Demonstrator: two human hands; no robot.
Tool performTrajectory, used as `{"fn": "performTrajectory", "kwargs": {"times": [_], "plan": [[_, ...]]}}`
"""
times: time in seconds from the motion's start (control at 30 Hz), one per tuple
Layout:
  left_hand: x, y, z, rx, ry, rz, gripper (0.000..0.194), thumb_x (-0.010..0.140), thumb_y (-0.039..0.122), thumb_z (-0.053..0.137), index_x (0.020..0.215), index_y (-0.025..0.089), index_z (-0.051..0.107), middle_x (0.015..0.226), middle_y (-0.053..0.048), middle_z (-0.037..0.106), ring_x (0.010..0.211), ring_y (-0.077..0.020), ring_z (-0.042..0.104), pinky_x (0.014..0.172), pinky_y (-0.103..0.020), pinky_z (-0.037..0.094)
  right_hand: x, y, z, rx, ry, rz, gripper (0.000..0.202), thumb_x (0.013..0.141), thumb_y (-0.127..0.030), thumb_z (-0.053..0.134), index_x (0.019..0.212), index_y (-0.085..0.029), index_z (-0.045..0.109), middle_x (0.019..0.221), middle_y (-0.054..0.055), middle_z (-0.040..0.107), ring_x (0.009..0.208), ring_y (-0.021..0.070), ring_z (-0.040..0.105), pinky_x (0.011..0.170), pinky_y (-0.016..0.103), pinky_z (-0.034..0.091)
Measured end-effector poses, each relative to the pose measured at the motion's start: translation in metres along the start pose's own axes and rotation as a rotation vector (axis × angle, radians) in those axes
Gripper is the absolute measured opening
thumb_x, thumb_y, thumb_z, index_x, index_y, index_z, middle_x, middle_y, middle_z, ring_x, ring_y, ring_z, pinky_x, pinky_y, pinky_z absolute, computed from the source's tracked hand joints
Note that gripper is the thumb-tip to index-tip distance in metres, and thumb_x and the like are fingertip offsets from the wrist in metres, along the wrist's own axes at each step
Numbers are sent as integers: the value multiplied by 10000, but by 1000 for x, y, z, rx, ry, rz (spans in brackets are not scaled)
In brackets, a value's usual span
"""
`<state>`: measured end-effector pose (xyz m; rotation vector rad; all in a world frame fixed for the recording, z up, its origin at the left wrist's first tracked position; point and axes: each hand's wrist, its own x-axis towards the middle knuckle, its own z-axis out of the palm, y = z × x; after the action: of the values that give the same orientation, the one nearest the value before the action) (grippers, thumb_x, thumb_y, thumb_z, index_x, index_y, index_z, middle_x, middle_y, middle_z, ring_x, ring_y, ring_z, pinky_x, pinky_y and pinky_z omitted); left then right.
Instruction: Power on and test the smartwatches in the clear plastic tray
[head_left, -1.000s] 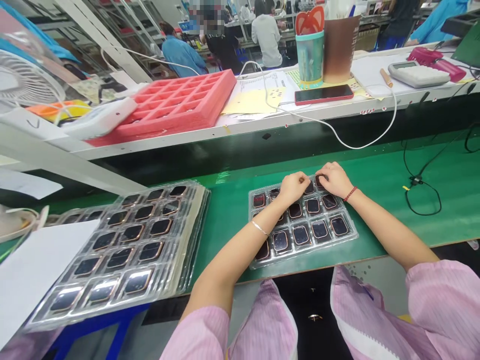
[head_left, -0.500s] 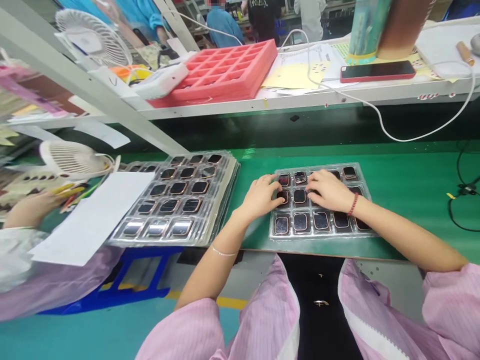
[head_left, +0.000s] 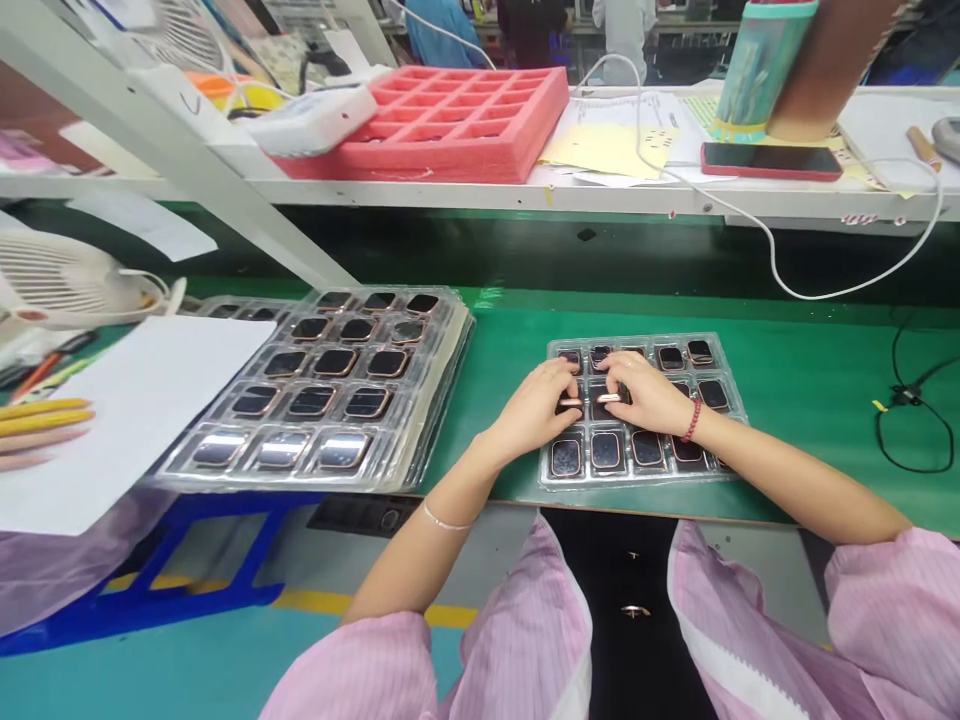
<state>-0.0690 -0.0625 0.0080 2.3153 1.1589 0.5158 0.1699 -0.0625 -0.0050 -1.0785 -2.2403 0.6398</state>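
Observation:
A clear plastic tray (head_left: pixel 637 477) of square watch cases with dark faces and rose-gold rims lies on the green bench, under both my hands. My left hand (head_left: pixel 534 405) pinches a watch case (head_left: pixel 570 403) tipped on its edge over the tray's left column. Beside it, my right hand (head_left: pixel 651 392) grips another watch case (head_left: pixel 608 398), likewise tilted, between thumb and fingers over the second column. The front row of watch cases (head_left: pixel 606 450) sits face up in its pockets. My fingers hide parts of the back and middle rows.
To the left stands a stack of filled clear trays (head_left: pixel 427 430), with white paper (head_left: pixel 150 400) overlapping it. A co-worker's hand (head_left: pixel 37 430) rests on that paper. A shelf (head_left: pixel 480 194) above carries a red foam tray (head_left: pixel 517 150) and a phone (head_left: pixel 772 162); a white cable (head_left: pixel 765 230) hangs down.
Both hands have tipped a watch case up on its edge, and my right hand has shifted slightly left. The co-worker's hand has moved down onto the paper. My view has turned a little right.

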Motion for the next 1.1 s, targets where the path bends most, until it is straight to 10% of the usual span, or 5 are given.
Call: {"fn": "performTrajectory", "kwargs": {"times": [0.23,0.5,0.83,1.1], "plan": [[39,15,17,-793,108,-145,187,823,290,675,954,168,617,871,-44,717,704,-150,664,632,-265,510,1,29,-29,806,108,450,303,785,-328,778,891,-206,521,765,5,727,540,115,648,498,214,521],[76,0,30,-1499,-193,-275,569,760,319,821,1288,171,672,1074,-138,762,733,-137,679,560,-210,446,-23,42,-45,1182,134,519,512,824,-330,805,1301,-229,652,1093,72,763,708,116,673,604,233,611],[64,-7,32,-1351,-185,-245,729,725,467,873,1346,175,625,930,-80,751,695,-141,707,595,-219,507,-28,47,-39,1161,-10,456,485,828,-336,832,1282,-247,687,1186,71,730,610,69,633,590,228,621],[60,4,39,-1129,-84,-200,519,864,345,708,1345,176,614,1123,-109,724,908,-206,741,682,-264,571,-28,41,-32,962,71,400,464,955,-337,655,1404,-237,594,1275,112,677,904,175,753,759,321,672]]}}
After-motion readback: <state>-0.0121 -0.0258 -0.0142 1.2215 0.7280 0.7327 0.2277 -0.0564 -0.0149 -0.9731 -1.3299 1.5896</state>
